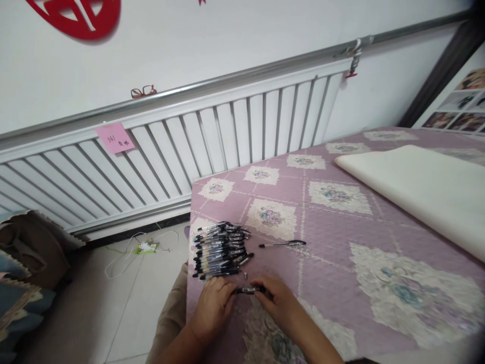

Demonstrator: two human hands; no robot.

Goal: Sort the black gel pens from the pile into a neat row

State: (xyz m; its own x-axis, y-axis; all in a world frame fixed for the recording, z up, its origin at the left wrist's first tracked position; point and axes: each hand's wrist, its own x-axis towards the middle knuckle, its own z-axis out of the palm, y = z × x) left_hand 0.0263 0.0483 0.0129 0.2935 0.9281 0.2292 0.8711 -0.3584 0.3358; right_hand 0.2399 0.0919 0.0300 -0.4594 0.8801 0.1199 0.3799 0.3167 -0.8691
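A black pen (248, 290) lies level between my two hands, low in the head view. My left hand (216, 299) is closed round its left end, and the fingers of my right hand (276, 297) pinch its right end. Just beyond the pen, a small silvery piece (245, 276) rests on the cloth. A pile of several clear-barrelled pens with black caps (220, 250) lies past my left hand. One single pen (282, 244) sits apart, to the right of the pile. My fingers hide both ends of the held pen.
A purple flowered tablecloth (333, 242) covers the bed or table. At the right lies a cream folded sheet (424, 187). Behind runs a white radiator (227, 131) with a pink note (114, 138) and glasses (143, 91) above. A power strip (146, 247) is on the floor.
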